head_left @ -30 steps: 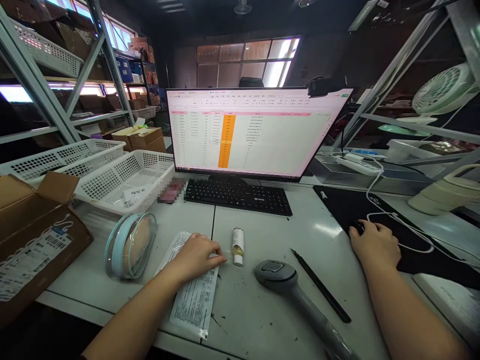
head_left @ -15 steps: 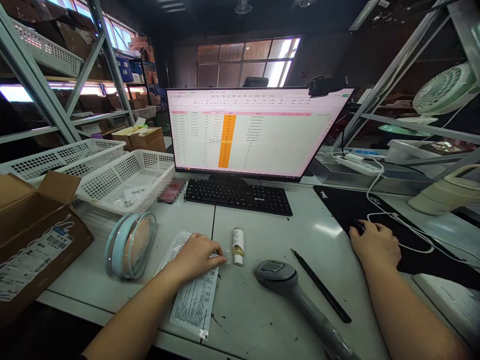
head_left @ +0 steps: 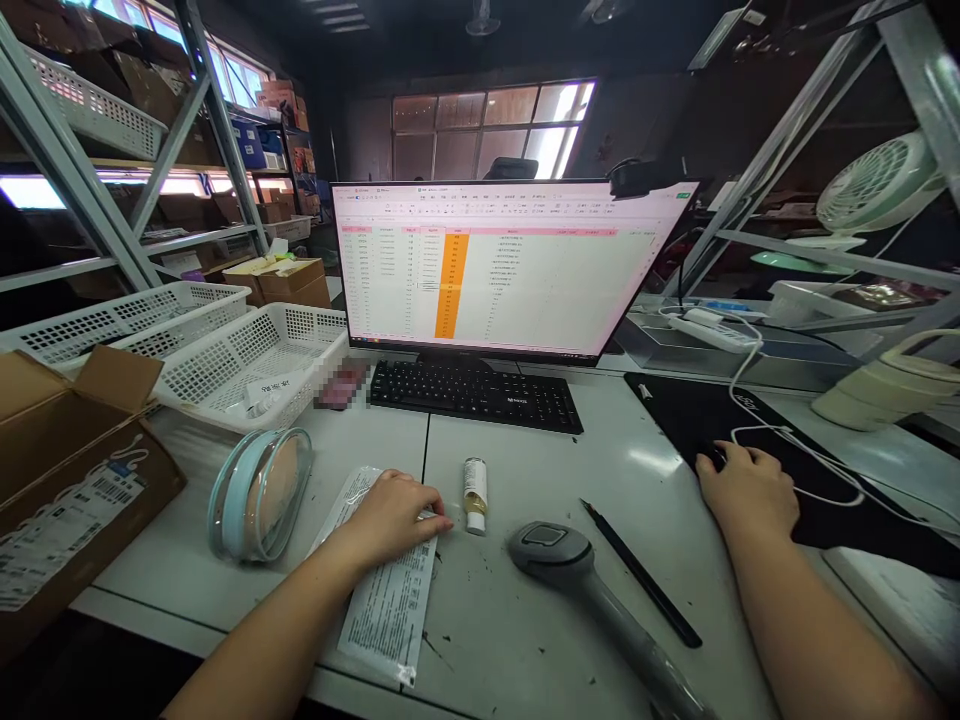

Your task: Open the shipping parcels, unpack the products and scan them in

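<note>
Resting over the printed sachet (head_left: 386, 615) on the table (head_left: 532, 470), the left hand (head_left: 397, 512) bends its fingers loosely, perhaps for steadying it; whether it grips cannot be told. The right hand (head_left: 750, 495) curves on the mouse pad (head_left: 682, 403), seemingly over a half-hidden mouse (head_left: 718, 458); its grip is also unclear.

Could slide a grip along the counter (head_left: 525, 460) between the keyboard (head_left: 472, 395) and the small bottle (head_left: 475, 495); could also run in between the black pen (head_left: 641, 573) and the right grip (head_left: 750, 490); barred straight ahead by the keyboard, then by the monitor (head_left: 525, 280) behind; hemmed in leftward by the clear case (head_left: 262, 495), the white basket (head_left: 195, 375) and the open carton (head_left: 90, 470); pinched tight between the bottle and the left grip (head_left: 394, 515); forced up over the grey scanner (head_left: 611, 617) when crossing nearer the front edge.
</note>
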The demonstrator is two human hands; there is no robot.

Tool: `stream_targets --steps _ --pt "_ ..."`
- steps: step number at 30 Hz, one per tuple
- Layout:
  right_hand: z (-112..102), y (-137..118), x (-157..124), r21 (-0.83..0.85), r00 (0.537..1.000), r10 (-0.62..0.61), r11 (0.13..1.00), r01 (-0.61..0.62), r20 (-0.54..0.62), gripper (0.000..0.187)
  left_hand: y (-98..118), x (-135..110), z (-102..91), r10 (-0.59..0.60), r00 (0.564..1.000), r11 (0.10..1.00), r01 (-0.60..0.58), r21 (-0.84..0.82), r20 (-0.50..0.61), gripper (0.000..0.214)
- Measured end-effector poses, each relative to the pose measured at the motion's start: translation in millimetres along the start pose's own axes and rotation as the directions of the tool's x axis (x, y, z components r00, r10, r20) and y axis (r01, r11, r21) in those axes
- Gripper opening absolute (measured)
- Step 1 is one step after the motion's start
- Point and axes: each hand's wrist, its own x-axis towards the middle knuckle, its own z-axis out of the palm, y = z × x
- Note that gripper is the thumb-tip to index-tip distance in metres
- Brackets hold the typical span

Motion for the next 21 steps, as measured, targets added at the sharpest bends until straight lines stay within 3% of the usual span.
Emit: stream_targets --steps 11,16,21 --pt "7 6 5 -0.026 1.0 -0.006 1.0 0.005 -0.023 0.063 -1 0 0.1 -0.005 1.0 1.0 0.005 -0.006 -0.001 0.02" --pt "5 0 4 -0.081 0.999 0.048 0.995 -0.05 -0.017 0.058 0 1 0.2 -0.01 1.0 1.0 0.01 -0.007 0.005 0.02" --pt "-2 -6 -3 -0.073 1.0 0.019 0.997 -0.02 -0.022 0.065 -1 0 -0.1 -0.002 1.0 1.0 0.002 0.0 0.008 0.022"
